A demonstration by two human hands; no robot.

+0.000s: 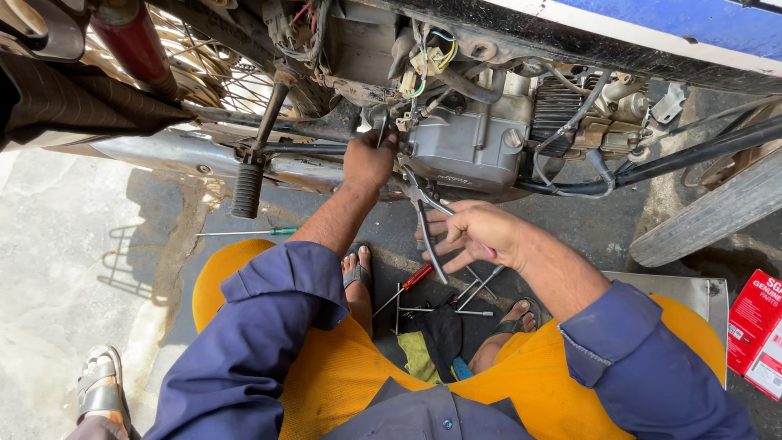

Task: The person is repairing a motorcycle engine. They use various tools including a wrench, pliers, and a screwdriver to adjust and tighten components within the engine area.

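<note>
Right hand (481,232): fingers half curled, loosely closed round the handles of a pair of pliers (423,213). The 2 handles spread apart below the palm, toward 7 o'clock; the nose points to 11 o'clock and sits just under the engine case (464,151). Whether the nose grips anything cannot be told.

Left hand (368,161): fingers bent and pressed up against the left edge of the engine case, at 10 o'clock from the right hand. What the fingertips have hold of is hidden; cannot tell if they clasp a part or only brace.

Both forearms bare, blue sleeves (269,326) rolled to the elbow. Orange cloth covers the knees.

Above the hands, 12 o'clock: motorcycle engine with finned cylinder (558,106) to the right, loose wiring (428,61) over the case. At 9 o'clock from the left hand: black rubber footpeg (247,190) and chrome exhaust pipe (155,153). Spoked wheel (195,69) at 10 o'clock, tyre (709,216) at 3 o'clock.

On the ground, 6 o'clock from the pliers: red-handled screwdriver (407,283), several thin metal rods (476,289), dark rag (444,330), between 2 sandalled feet. Green-handled screwdriver (248,233) lies at 8 o'clock from the left hand. Red carton (756,330) at far 4 o'clock. Another person's sandal (99,387) at lower left.
</note>
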